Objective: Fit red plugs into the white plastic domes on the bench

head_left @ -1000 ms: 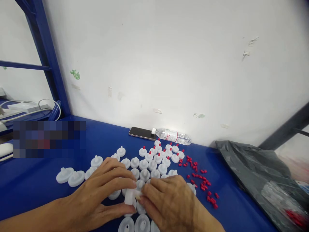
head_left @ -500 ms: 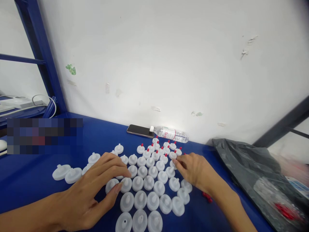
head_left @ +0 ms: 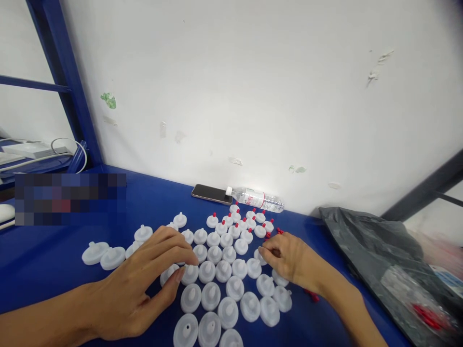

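Observation:
Many white round plastic caps with a central nozzle (head_left: 223, 271) cover the blue table. Several at the back bear small red tips (head_left: 211, 220). My left hand (head_left: 144, 284) lies low over the left side of the group. Its thumb and forefinger are apart, at the edge of one white cap (head_left: 190, 275). On the right, my right hand (head_left: 289, 258) has its fingers curled, with thumb and forefinger together over a white cap (head_left: 259, 257). Whatever its fingertips may hold is hidden. Loose red tips (head_left: 279, 231) lie just behind that hand.
A phone (head_left: 211, 193) and a clear water bottle (head_left: 255, 199) lie by the wall. A dark plastic bag (head_left: 361, 246) covers the right edge, with a clear bag of red pieces (head_left: 428, 315) on it. More red tips (head_left: 311, 295) lie beside my right forearm.
My right hand has moved slightly toward me, uncovering loose red tips behind it. Several white caps at the front and right have shifted. My left hand has barely moved.

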A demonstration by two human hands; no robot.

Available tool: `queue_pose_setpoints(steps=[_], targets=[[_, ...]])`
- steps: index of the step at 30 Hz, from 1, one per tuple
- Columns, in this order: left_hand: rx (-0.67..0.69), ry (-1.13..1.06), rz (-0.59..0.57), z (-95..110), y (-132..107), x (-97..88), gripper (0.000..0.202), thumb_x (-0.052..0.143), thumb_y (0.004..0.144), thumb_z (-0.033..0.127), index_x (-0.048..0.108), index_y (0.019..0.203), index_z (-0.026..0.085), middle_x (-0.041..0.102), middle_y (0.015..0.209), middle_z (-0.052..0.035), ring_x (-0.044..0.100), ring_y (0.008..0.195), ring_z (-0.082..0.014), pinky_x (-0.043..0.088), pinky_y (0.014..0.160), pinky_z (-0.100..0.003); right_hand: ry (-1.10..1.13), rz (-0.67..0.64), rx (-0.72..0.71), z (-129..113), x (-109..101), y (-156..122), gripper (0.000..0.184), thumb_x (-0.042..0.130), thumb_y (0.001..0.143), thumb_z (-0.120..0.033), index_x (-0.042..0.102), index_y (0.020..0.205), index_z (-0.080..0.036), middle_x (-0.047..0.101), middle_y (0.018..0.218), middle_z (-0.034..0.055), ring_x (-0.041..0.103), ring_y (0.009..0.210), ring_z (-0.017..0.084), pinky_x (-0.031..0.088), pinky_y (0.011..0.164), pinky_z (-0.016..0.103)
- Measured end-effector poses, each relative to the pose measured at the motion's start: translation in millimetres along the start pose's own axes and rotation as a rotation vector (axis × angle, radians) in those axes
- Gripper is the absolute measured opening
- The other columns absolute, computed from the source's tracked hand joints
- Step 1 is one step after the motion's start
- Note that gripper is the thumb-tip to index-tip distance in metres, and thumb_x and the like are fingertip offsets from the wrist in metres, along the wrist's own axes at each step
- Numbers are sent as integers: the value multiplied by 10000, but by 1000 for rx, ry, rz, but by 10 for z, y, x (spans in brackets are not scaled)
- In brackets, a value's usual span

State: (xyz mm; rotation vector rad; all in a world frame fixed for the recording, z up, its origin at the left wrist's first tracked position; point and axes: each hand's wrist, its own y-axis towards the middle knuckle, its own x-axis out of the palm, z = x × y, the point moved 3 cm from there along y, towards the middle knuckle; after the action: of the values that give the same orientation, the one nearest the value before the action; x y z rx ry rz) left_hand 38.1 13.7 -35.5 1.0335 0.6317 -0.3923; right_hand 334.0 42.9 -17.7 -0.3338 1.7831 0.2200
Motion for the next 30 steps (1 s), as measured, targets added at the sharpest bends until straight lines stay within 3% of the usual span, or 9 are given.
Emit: queue_pose_setpoints(steps=[8,11,15,17,20,23,26,30], targets=[[50,35,2,1,25,-16,357,450,894,-18,577,1149,195,659,1008,-65,530,1006,-220,483,865,-362,128,-152,1,17,30,10,347,470,802,-161,197,590,-194,195,581,-62,182,535,88,168,508,296],[57,33,0,-6,28,-16,361,451,888,-26,577,1149,190,660,1002,-73,530,995,-224,491,851,-370,111,-155,-14,-9,36,-2,388,481,844,-195,188,588,-195,193,571,-64,176,530,87,167,511,290],[52,39,-5,-11,21,-10,375,445,890,-33,576,1152,200,663,995,-72,534,979,-225,498,846,-379,-48,28,15,-12,-1,29,541,410,1001,-476,335,544,-198,388,501,-46,323,495,99,209,533,281],[45,38,3,-10,20,-10,367,446,893,-26,579,1145,205,664,993,-71,534,978,-227,499,844,-383,-131,163,64,-6,-26,65,564,348,1029,-534,472,585,-209,513,520,-21,443,500,125,228,535,285],[57,39,10,-3,25,-15,356,453,891,-16,577,1143,202,663,991,-73,531,979,-229,500,830,-382,-181,318,117,-16,-12,123,434,359,1045,-511,654,886,-235,645,622,-16,592,561,165,278,543,282],[66,45,4,-1,30,-22,357,455,887,-21,578,1142,196,661,992,-74,529,984,-225,501,833,-377,-156,366,53,-50,68,176,287,480,1023,-446,643,1209,-301,727,804,-31,684,708,182,359,589,270],[65,41,7,-3,30,-29,360,456,881,-29,584,1133,195,662,991,-73,531,982,-223,507,836,-377,-124,363,-2,-53,120,200,187,550,1000,-349,713,1090,-331,754,936,-43,704,793,178,398,620,267],[61,41,12,0,23,-26,361,459,880,-25,590,1131,198,666,988,-74,540,981,-228,521,814,-378,1,495,39,-71,-1,146,175,604,971,-340,759,919,-278,759,828,-31,657,645,151,421,605,270]])
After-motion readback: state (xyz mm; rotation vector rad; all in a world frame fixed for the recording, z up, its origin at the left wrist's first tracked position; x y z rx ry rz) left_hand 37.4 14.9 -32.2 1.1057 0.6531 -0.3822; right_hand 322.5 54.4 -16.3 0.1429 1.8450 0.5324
